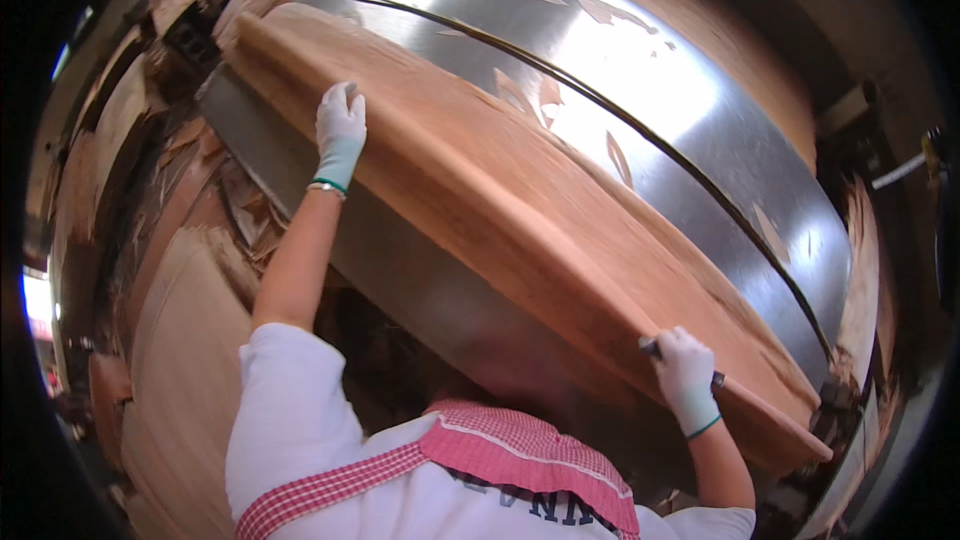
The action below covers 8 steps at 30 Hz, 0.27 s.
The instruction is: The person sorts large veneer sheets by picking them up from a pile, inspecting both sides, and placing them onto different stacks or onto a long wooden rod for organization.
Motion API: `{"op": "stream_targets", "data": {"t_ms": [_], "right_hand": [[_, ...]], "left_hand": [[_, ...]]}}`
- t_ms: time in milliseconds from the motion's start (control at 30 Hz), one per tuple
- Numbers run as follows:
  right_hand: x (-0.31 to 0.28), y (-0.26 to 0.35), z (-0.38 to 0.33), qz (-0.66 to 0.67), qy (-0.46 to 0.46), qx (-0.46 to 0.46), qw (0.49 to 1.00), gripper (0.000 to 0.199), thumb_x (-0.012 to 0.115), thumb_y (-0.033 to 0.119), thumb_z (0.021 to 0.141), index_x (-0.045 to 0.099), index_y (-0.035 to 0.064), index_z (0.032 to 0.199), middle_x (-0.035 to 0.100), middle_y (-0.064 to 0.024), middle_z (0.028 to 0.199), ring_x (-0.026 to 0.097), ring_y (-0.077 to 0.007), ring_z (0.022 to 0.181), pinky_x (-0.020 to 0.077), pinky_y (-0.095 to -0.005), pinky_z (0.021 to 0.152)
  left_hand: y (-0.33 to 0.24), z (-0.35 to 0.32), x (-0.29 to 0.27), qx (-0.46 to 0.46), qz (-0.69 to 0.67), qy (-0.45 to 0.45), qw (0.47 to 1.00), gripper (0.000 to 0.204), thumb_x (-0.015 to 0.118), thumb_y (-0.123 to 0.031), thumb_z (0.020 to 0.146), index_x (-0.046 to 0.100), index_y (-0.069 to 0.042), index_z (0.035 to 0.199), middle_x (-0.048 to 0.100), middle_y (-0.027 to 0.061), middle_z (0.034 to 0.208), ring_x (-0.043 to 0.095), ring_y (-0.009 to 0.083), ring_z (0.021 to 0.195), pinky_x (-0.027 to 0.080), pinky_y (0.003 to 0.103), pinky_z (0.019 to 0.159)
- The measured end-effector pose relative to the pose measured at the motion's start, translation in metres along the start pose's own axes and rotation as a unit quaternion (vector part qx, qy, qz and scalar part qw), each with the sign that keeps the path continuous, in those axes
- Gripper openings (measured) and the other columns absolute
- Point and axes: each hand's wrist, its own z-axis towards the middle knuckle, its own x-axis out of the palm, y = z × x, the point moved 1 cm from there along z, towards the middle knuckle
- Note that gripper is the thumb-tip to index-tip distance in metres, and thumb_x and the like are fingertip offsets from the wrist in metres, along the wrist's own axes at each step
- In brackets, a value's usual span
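A long reddish-brown sheet of wood veneer (520, 225) lies slantwise in front of me, its near edge folded or rolled over. My left hand (341, 130), in a white glove with a green-rimmed cuff, is at the upper left on that near edge, fingers curled over it. At the lower right my right hand (687, 370), gloved the same way, is closed around a short dark handle (650, 347) that sticks out on both sides of the fist. This fist rests against the veneer's near edge. What kind of tool the handle belongs to is hidden.
Behind the veneer stretches a shiny metal surface (690, 90) with a dark slot across it and several thin wood scraps. A grey metal panel (430, 280) slopes down on my side. Stacked veneer sheets (185, 380) and broken scraps lie at the left; more stand at the right.
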Motion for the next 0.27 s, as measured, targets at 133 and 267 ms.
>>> {"op": "stream_targets", "data": {"t_ms": [133, 267], "right_hand": [[-0.026, 0.036, -0.048, 0.038, 0.13, 0.007, 0.991, 0.019, 0.073, 0.017, 0.069, 0.06, 0.0112, 0.081, 0.06, -0.0085, 0.082, 0.062, -0.0301, 0.077, 0.0497, -0.0422, 0.064], [-0.006, 0.018, -0.056, 0.321, 0.271, -0.059, 0.906, 0.024, 0.067, 0.019, 0.08, 0.064, 0.0099, 0.101, 0.064, -0.0129, 0.094, 0.063, -0.0276, 0.089, 0.0498, -0.0381, 0.075]], "left_hand": [[-0.076, -0.005, 0.008, 0.085, -0.114, 0.21, 0.967, 0.025, 0.058, -0.018, 0.088, 0.062, -0.003, 0.107, 0.063, 0.0147, 0.11, 0.059, 0.0318, 0.104, 0.046, 0.039, 0.091], [-0.135, -0.038, 0.061, 0.163, -0.12, 0.394, 0.897, 0.028, 0.06, -0.023, 0.088, 0.062, -0.005, 0.108, 0.062, 0.0156, 0.111, 0.058, 0.0321, 0.107, 0.045, 0.039, 0.093]]}}
